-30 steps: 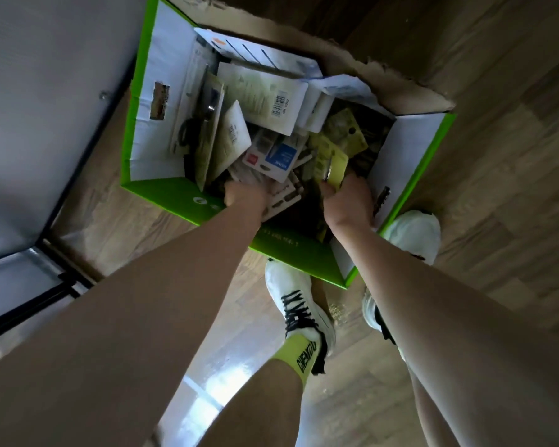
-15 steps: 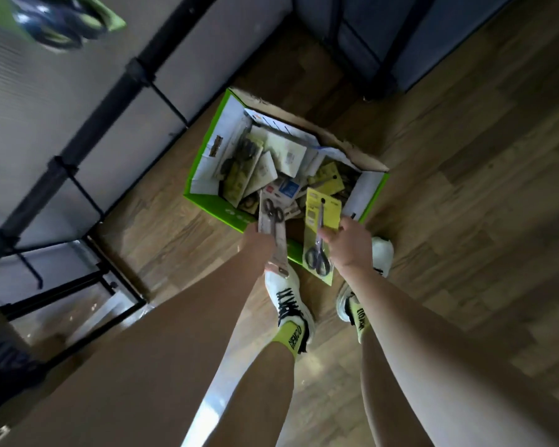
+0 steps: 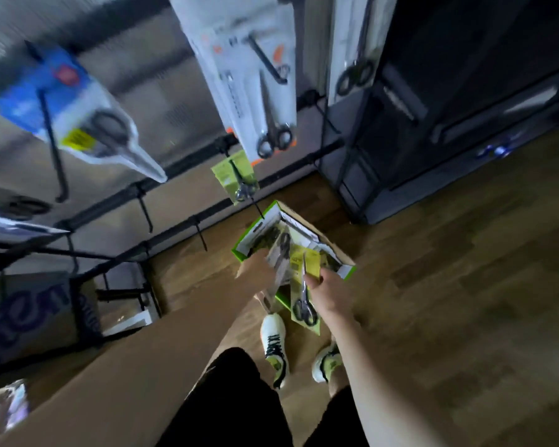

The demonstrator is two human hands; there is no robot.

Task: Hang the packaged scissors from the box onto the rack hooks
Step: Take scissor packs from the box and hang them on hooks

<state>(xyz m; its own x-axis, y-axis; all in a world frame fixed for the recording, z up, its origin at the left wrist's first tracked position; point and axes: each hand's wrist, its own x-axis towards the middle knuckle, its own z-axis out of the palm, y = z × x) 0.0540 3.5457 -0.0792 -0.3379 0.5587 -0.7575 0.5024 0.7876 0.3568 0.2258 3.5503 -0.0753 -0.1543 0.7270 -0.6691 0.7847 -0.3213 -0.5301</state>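
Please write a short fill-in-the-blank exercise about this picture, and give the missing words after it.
1. The right hand holds a scissors pack with a ___ card.
2. The box stands on a ___ floor.
3. The left hand holds a pack with a ___ card.

Missing words: yellow; wooden; grey

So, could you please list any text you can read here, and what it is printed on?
Nothing reads whole.
Purple carton, low on the left: large letters, cut off and blurred.
Yellow scissors pack in the right hand: print too blurred.
Hanging scissors packs: labels blurred.
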